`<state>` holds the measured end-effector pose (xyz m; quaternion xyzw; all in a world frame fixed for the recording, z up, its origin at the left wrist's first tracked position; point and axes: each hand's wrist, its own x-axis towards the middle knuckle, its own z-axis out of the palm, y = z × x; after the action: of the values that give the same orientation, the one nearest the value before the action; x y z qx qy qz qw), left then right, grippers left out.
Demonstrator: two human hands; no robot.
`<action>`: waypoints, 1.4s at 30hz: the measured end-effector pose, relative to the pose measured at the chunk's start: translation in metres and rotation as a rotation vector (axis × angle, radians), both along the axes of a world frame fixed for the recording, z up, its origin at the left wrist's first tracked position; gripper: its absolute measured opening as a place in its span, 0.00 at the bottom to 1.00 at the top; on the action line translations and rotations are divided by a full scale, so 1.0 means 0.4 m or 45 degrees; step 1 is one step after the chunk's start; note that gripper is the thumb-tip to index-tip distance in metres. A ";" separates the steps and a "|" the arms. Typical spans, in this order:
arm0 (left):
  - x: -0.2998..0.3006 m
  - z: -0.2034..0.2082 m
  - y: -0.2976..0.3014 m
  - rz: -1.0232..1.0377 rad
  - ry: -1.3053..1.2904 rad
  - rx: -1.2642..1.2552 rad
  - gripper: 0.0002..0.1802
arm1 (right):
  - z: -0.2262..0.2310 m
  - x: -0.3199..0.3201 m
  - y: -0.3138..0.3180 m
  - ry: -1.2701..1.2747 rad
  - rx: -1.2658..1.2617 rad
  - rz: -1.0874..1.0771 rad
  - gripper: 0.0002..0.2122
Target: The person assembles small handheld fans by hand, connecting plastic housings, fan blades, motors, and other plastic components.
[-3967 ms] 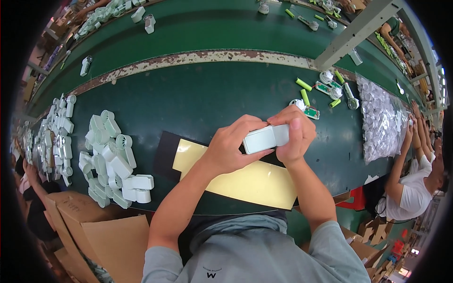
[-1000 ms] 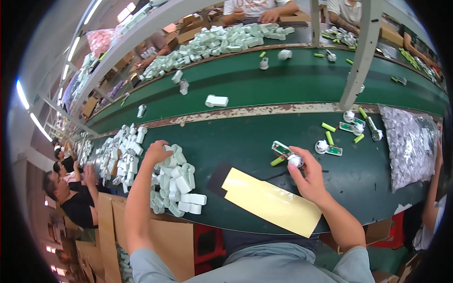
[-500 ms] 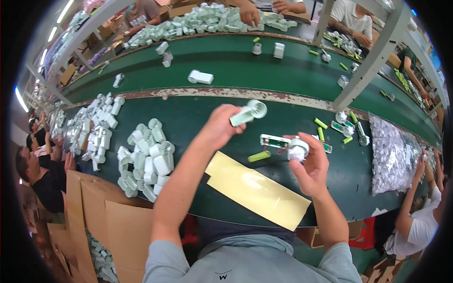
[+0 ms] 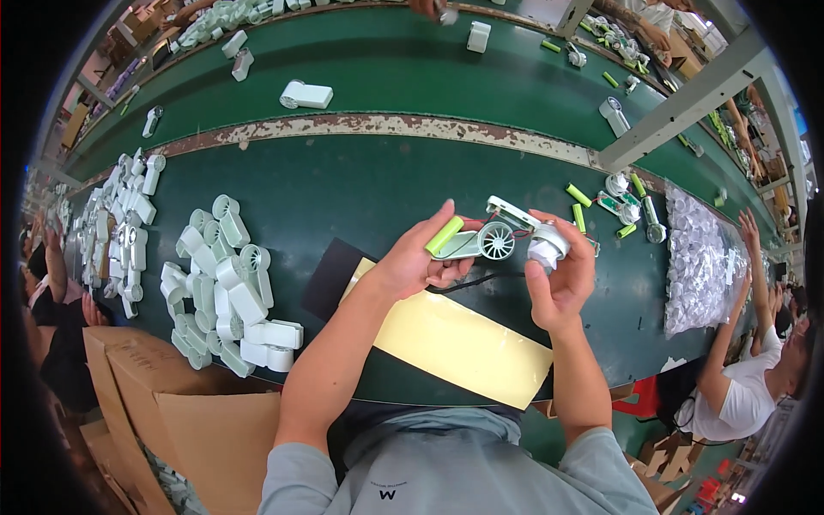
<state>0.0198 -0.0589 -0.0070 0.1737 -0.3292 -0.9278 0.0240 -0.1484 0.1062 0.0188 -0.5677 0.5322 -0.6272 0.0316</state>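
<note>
My left hand (image 4: 403, 264) is closed around the handle of a pale green fan housing (image 4: 496, 242), its round slotted grille facing up. A bright green battery cell (image 4: 445, 234) lies along the handle, by my left thumb. My right hand (image 4: 562, 287) grips a white round fan motor piece (image 4: 548, 249) between thumb and fingers. A narrow white strip with a circuit board (image 4: 513, 213) sticks out from that piece, above the grille. Thin red wires run between the parts. Both hands are close together over the table.
A yellow sheet (image 4: 463, 348) lies below my hands, overlapping a dark sheet (image 4: 330, 279). Pale green housings (image 4: 227, 287) are heaped at left, above a cardboard box (image 4: 215, 429). At right lie battery cells (image 4: 579, 196), motor assemblies and a bag of clear pieces (image 4: 699, 266). Beyond runs a green conveyor (image 4: 386, 73).
My left hand has brought the housing down and right, beside the motor piece. The battery cell, earlier low over the table, is now at my left hand. The view has shifted.
</note>
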 end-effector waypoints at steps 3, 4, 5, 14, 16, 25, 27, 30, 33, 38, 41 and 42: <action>-0.008 0.021 0.018 0.112 -0.131 -0.039 0.36 | 0.001 -0.013 0.004 0.137 -0.020 -0.013 0.25; -0.010 0.018 0.018 0.093 -0.093 -0.040 0.37 | -0.003 -0.014 0.002 0.162 -0.052 -0.034 0.26; -0.010 0.020 0.018 0.089 -0.098 -0.033 0.37 | -0.004 -0.013 0.004 0.157 -0.045 -0.037 0.26; -0.006 0.018 0.016 0.110 0.006 -0.128 0.27 | 0.002 -0.011 0.012 0.269 -0.036 -0.201 0.26; -0.005 0.021 0.022 0.120 -0.026 -0.149 0.25 | 0.011 -0.013 0.007 0.291 -0.059 -0.221 0.26; 0.004 0.030 0.034 0.010 -0.007 -0.457 0.24 | 0.011 -0.021 0.014 0.354 -0.060 -0.278 0.27; 0.001 0.034 0.042 -0.007 -0.016 -0.666 0.25 | 0.012 -0.018 0.011 0.345 -0.075 -0.275 0.26; 0.001 0.044 0.044 -0.040 -0.052 -0.633 0.26 | 0.015 -0.017 0.009 0.400 -0.072 -0.289 0.25; 0.010 0.034 0.043 0.015 0.022 -0.465 0.26 | 0.014 -0.023 0.011 0.410 -0.055 -0.299 0.25; 0.005 0.040 0.052 -0.044 -0.016 -0.791 0.26 | 0.010 -0.020 0.015 0.379 -0.037 -0.312 0.25; 0.007 0.057 0.046 -0.134 -0.034 -0.751 0.26 | -0.012 -0.028 0.017 0.312 -0.014 -0.287 0.24; 0.009 0.062 0.044 -0.182 -0.035 -0.733 0.26 | -0.013 -0.029 0.012 0.250 -0.003 -0.253 0.23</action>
<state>0.0235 -0.0414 0.0180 0.1487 -0.5906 -0.7932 0.0024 -0.1601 0.1109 0.0136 -0.5711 0.5856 -0.5692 -0.0835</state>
